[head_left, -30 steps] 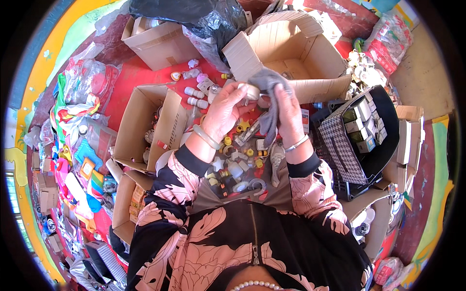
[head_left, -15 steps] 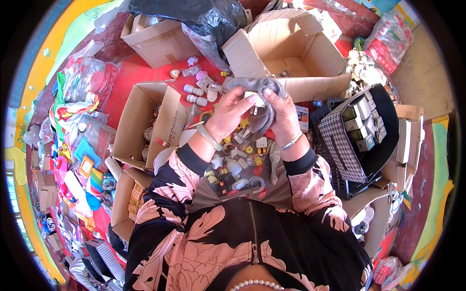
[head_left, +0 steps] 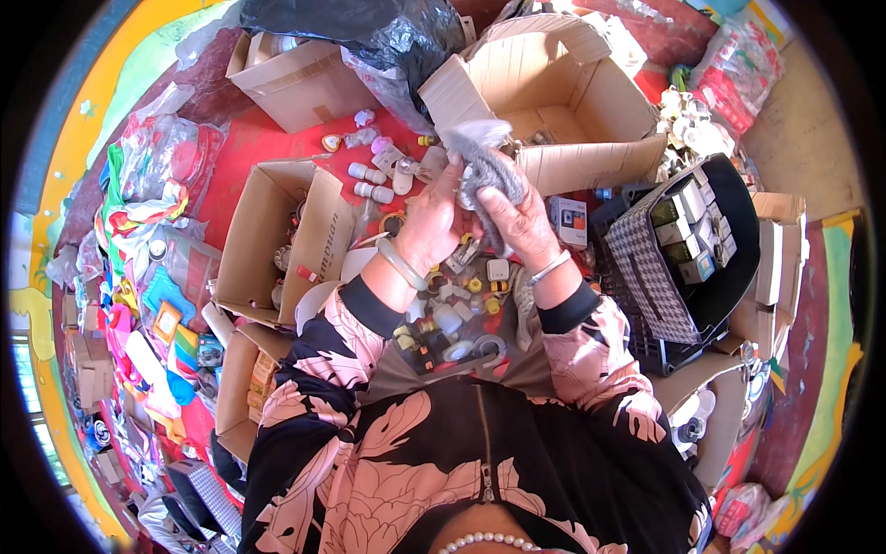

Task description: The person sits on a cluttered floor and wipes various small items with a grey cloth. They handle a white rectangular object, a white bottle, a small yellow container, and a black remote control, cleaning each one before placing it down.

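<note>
In front of me my right hand (head_left: 526, 220) is closed on a grey cloth (head_left: 489, 171), its thumb pressed on the fabric and the upper end flung up in a blur. Close against it, my left hand (head_left: 430, 220) has its fingers bent around a small white plug, now almost wholly covered by the cloth and fingers. Below both hands lies a pile of small parts, among them a white square piece (head_left: 498, 270), yellow-and-white bits and a clear ring-shaped piece (head_left: 489, 349).
An open cardboard box (head_left: 323, 217) stands at the left, and a larger one (head_left: 591, 157) beyond my hands. At the right, a checked fabric bin (head_left: 637, 254) holds small boxes. White cylinders (head_left: 373, 192) lie on the red floor covering (head_left: 268, 138). Toys and bags crowd the far left.
The cloth has been drawn over the plug, whose metal prongs showed before. My left hand has turned and lowered slightly; the cloth's loose end has swung upward.
</note>
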The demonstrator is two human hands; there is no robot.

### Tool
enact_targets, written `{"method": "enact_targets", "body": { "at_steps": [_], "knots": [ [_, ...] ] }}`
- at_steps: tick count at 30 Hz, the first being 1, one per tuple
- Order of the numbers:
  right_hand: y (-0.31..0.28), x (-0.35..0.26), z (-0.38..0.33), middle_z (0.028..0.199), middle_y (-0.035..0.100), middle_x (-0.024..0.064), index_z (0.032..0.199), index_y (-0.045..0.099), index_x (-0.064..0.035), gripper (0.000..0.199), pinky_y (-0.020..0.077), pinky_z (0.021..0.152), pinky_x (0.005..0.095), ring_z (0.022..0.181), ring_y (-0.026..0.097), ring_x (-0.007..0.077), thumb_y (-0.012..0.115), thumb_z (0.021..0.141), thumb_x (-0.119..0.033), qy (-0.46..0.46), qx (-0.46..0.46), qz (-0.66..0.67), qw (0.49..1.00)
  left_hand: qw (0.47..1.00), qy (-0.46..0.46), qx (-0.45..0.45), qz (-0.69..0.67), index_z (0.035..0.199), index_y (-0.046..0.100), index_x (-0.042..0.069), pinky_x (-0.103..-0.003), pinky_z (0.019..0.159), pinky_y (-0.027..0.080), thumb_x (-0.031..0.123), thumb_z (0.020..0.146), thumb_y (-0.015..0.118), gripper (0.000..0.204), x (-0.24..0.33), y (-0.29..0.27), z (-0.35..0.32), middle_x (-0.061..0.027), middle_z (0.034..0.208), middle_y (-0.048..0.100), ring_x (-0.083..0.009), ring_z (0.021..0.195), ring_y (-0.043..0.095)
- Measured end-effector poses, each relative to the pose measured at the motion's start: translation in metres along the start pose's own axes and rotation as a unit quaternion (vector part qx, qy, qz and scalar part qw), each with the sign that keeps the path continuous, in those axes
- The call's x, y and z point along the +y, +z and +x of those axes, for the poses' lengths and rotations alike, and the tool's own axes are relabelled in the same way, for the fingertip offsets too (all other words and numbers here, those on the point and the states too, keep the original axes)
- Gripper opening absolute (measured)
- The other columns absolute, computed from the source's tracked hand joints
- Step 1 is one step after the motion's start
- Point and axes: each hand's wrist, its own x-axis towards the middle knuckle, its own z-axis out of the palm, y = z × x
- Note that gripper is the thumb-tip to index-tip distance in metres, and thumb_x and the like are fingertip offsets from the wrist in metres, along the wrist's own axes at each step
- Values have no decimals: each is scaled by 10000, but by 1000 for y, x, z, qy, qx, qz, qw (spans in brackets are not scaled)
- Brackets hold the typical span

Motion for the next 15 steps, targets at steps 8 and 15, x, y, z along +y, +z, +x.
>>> {"method": "enact_targets", "body": {
  "at_steps": [8,15],
  "knots": [
    [1,4,5,694,603,42,897,589,-32,216,419,436,212,496,518,80,582,895,-248,22,117,21,993,999,-28,-9,39,898,550,39,-276,493,481,458,941,408,444,-13,5,-9,-76,698,581,-162,536,564],
    [-29,10,9,747,626,57,970,591,-62,346,473,463,249,557,585,132,530,904,-396,66,139,139,978,987,-77,-83,110,992,558,3,-269,541,521,453,949,381,485,-8,6,-8,-124,779,636,-175,594,621]
  ]
}}
